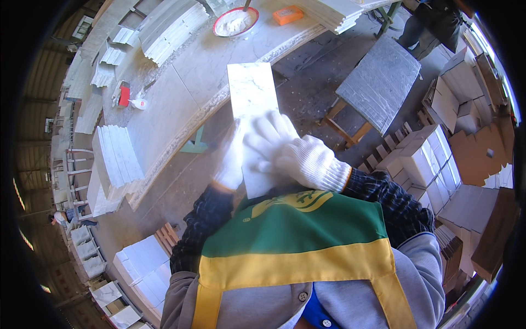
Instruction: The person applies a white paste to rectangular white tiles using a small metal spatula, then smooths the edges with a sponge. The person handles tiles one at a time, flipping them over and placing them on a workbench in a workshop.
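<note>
A long white marble tile (253, 88) with grey veins is held in front of my green and yellow apron, its far end next to the table's edge. My left hand (229, 156), in a white knit glove, grips the tile's left edge. My right hand (290, 143), gloved the same way, lies across the tile's face with its fingers spread. It is slightly blurred, and both hands cover the tile's middle.
A stone-topped table (197, 71) carries stacked tiles (118, 156), a red-rimmed basin (256, 19) of white material, an orange block (287, 15) and a small bottle (141, 104). Right are a grey-topped stand (379, 82), white boxes (419, 156) and a person (435, 27).
</note>
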The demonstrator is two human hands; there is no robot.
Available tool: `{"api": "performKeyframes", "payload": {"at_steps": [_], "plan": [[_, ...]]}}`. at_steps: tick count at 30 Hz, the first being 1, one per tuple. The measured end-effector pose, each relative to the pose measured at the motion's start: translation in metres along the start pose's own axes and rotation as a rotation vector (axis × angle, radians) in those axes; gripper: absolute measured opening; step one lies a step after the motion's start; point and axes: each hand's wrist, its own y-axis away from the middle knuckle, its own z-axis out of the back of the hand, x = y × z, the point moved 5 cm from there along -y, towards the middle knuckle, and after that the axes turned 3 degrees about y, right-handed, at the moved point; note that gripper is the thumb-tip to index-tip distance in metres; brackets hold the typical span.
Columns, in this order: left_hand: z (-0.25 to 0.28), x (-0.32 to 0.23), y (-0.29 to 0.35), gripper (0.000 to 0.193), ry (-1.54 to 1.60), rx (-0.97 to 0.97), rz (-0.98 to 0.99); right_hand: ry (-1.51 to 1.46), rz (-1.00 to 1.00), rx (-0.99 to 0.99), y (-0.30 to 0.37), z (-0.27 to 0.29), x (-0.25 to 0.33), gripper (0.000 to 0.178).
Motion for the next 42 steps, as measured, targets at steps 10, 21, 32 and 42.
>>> {"api": "performKeyframes", "payload": {"at_steps": [10,21,32,42], "plan": [[0.001,-0.007,0.013,0.049,0.543,-0.093,0.002,-0.736,-1.063,-0.269,0.146,-0.058,-0.142,0.034],[0.001,-0.003,0.014,0.057,0.501,-0.043,0.025,-0.843,-1.049,-0.356,0.123,-0.047,-0.132,0.034],[0.003,-0.012,0.011,0.054,-0.096,0.056,-0.041,0.106,0.198,0.138,-0.005,-0.022,0.006,0.021],[0.012,0.019,0.018,0.046,0.408,-0.085,0.019,0.195,0.062,-0.278,-0.071,0.019,-0.023,0.021]]}}
